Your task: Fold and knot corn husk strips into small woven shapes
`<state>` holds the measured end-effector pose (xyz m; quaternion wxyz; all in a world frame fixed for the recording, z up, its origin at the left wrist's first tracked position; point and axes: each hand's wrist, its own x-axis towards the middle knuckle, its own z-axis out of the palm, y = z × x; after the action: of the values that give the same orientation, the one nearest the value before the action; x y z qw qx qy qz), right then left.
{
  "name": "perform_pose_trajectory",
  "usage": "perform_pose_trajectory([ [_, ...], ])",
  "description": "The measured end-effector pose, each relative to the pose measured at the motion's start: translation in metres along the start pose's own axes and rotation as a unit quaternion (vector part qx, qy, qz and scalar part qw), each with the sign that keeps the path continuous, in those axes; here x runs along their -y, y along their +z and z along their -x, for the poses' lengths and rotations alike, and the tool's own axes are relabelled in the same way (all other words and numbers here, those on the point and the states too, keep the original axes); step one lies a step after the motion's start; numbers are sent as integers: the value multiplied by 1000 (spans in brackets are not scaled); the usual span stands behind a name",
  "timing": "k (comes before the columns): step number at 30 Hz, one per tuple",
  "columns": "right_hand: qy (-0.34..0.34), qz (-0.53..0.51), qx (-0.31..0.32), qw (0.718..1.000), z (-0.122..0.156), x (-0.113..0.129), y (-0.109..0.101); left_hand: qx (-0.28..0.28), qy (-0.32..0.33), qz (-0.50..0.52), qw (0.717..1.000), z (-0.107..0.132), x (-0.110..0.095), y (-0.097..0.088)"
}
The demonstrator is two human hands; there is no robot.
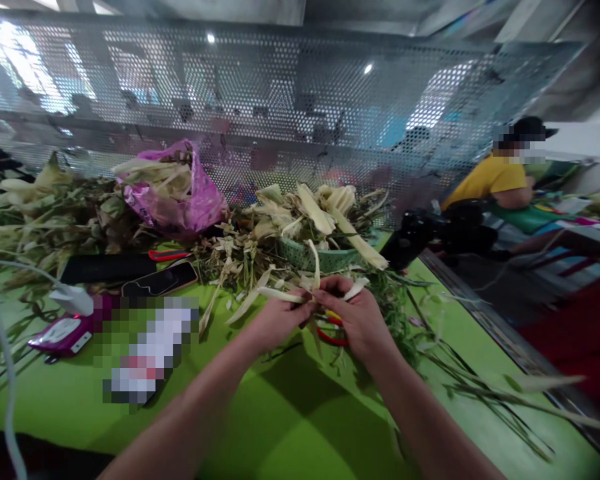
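Left hand: the left hand (pixel 275 320) is closed, thumb and fingers pinching a pale leaf strip (pixel 280 294) near the middle of the bench (pixel 280 413).
Right hand: the right hand (pixel 360 317) is closed on the same strip's right end, touching the left hand's fingertips.
Strip: it lies level between both hands, just near of the green basket (pixel 325 259) heaped with husks.
Cutters: red-and-yellow handles (pixel 330 331) show under the right hand; whether it grips them or they lie on the bench cannot be told.
Risk, tearing: the strip looks dry and thin, so an uneven pull could split it off-line or snap it short.
Risk, cuts: with the cutters hidden so close under the fingers, a blind move could nick a finger.
Risk, clutter: loose stems (pixel 480 390) trail to the right edge and could be dragged off by a forearm.
Risk, devices: a phone (pixel 160 280) and a white cable (pixel 10 373) lie to the left, where scattered debris could cover or snag them.
Pink bag: a pink bag (pixel 180 200) of husks sits far left, well apart.
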<state>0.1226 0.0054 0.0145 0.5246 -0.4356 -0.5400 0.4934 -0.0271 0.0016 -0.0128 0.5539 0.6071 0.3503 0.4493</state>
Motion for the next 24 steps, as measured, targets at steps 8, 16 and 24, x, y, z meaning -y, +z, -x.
perform_pose_trajectory([
  [8, 13, -3, -33, 999, 1, -2, 4, -9, -2, -12, 1000, 0, 1, 7],
  [16, 69, -59, 14, 996, -4, -4, -3, -121, -49, 85, 988, 1, -9, 2],
  [24, -121, 216, 10, 969, 9, 4, 5, -185, 22, -87, 979, -5, 4, -4],
])
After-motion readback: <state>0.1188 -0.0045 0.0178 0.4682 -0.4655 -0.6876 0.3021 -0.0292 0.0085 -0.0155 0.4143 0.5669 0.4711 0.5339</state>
